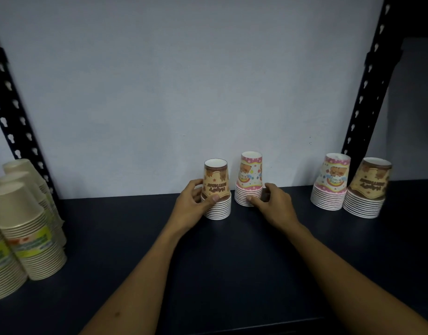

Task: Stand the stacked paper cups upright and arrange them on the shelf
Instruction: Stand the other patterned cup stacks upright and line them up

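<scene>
We are arranging: left hand (194, 199) pinches the brown stack (216, 189), right hand (272, 201) fingers spread on the pink stack (249, 180). Next, nudge both toward 12 o'clock, level.

A pale, bluish-white wall (184, 93) is filling most of the frame, plain and evenly lit, dimming toward the upper right. Two black metal shelf uprights with keyhole slots are leaning inward, one at the left edge (12, 117), one at the upper right (370, 76). A dark, matte shelf board (220, 274) is stretching across the lower half of the frame.
</scene>
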